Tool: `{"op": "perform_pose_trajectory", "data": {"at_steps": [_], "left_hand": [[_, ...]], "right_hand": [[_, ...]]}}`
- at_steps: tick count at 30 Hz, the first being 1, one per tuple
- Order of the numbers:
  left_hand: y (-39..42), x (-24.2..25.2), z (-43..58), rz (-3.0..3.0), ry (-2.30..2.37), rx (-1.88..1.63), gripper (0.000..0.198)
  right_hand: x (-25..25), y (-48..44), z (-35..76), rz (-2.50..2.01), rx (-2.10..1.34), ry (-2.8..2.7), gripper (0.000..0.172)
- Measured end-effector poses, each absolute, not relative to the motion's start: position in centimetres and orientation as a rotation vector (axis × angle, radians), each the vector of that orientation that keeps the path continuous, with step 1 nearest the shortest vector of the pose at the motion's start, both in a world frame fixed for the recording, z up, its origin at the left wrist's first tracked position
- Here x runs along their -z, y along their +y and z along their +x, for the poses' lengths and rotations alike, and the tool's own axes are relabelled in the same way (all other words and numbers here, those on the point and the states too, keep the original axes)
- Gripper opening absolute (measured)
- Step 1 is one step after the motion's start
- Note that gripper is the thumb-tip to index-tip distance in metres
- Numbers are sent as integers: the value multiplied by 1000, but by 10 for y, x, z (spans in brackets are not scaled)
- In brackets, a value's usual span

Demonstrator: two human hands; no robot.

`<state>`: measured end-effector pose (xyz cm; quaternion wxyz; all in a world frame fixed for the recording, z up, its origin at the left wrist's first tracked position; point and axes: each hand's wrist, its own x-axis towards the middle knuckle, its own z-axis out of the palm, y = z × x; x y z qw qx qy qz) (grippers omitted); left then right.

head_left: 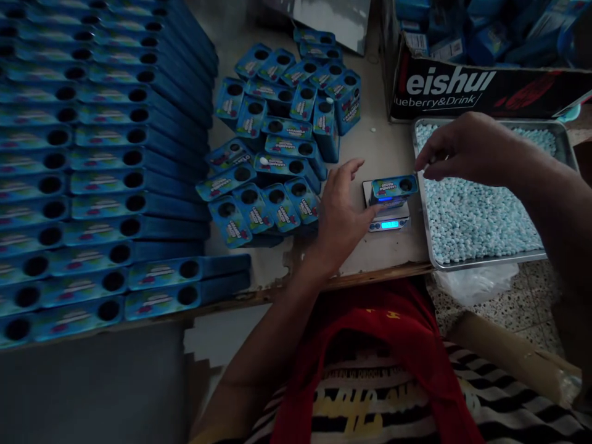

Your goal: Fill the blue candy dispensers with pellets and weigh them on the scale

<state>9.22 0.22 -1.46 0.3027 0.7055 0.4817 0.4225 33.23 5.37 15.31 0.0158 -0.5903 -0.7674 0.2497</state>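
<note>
A small blue candy box (393, 186) with a round hole in its top stands on a digital scale (389, 224) with a lit blue display. My left hand (345, 213) is open beside the scale, its thumb reaching to the box's near side and its fingers spread. Over the left edge of a metal tray (431, 246) hovers my right hand (467, 148), fingers pinched together, with pale bits of candy showing between them. Small pale blue candies (481, 216) cover the tray's bottom. What lies deeper in the right hand is hidden.
Left of the scale stands a loose cluster of blue boxes (277, 203), a few with stray candies on top. Long stacked rows of similar boxes (106, 160) fill the table's left side. Behind the tray is a black carton (462, 92) full of blue boxes.
</note>
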Motion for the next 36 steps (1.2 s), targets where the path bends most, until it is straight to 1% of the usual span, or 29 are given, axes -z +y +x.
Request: {"op": "perform_pose_trajectory", "data": {"at_steps": [4,8,9,11,14,16,19,21,23,24,25,26,28,30,32,36], "left_hand": [[6,8,100,1924,1263,-1110,78],[19,7,118,1997,1252,-1076,78],[21,6,124,2024,1246,-1057,75],[25,5,135,2078,1216,-988,61],[23,-5,144,2120,1198,-886,41],[16,-22,134,2123,1230,-925,36],[-1,-64,90,2122,1325,-1087,33],[-16,-96,42,2114,1445,-1179,31],[-26,-121,-12,2116,1608,-1254,30],[-30,-128,-39,2109,1700,-1272,31],[-31,-132,-64,2083,1775,-1259,32],[-32,-132,-87,2055,1836,-1233,34],[-34,-123,-121,1994,1909,-1205,37],[-37,-106,-143,1956,1932,-1232,37],[-42,-87,-155,1931,1903,-1263,34],[-47,-59,-166,1913,1757,-1296,37]], "right_hand": [[-149,55,328,-1750,-968,-2299,21],[-133,54,322,-1788,-936,-2255,19],[-128,54,321,-1792,-919,-2246,20],[-120,55,321,-1773,-938,-2215,20],[-118,51,331,-1729,-1073,-2077,20],[-118,48,339,-1703,-1104,-1838,22],[-109,46,342,-1611,-1062,-1556,22],[-98,45,325,-1512,-1130,-1647,25],[-86,44,292,-1406,-1191,-1923,29],[-82,44,273,-1364,-1160,-2095,29],[-79,45,253,-1340,-1047,-2265,29],[-77,47,234,-1327,-891,-2429,34],[-75,54,204,-1280,-554,-2706,51],[-75,64,187,-1203,-309,-2909,57],[-75,72,184,-1092,-165,-3042,52],[-76,78,194,-922,-24,-3145,24]]}}
